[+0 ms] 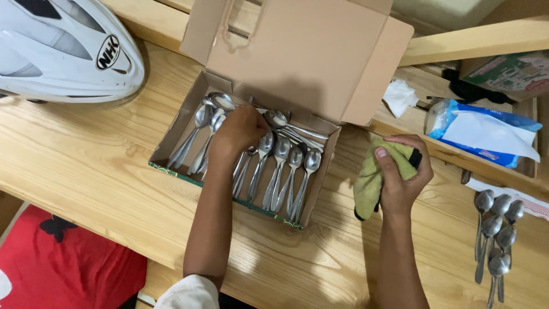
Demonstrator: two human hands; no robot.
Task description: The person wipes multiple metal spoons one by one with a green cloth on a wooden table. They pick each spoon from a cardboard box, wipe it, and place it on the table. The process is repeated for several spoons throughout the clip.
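Observation:
An open cardboard box (pixel 171 137) lies on the wooden table and holds several metal spoons (pixel 289 166) laid side by side. My left hand (pixel 237 133) reaches into the box, fingers curled down among the spoons in its middle; whether it grips one is hidden. My right hand (pixel 400 171) rests to the right of the box and clutches a yellow-green cloth (pixel 369 183) with a dark edge. The box's lid (pixel 297 51) stands open behind.
A white helmet (pixel 63 46) sits at the far left. Several more spoons (pixel 496 232) lie on the table at the right edge. A blue tissue pack (pixel 486 129), a crumpled tissue (pixel 399 96) and a green box (pixel 509 71) sit on a shelf behind. A red item (pixel 57 269) lies below.

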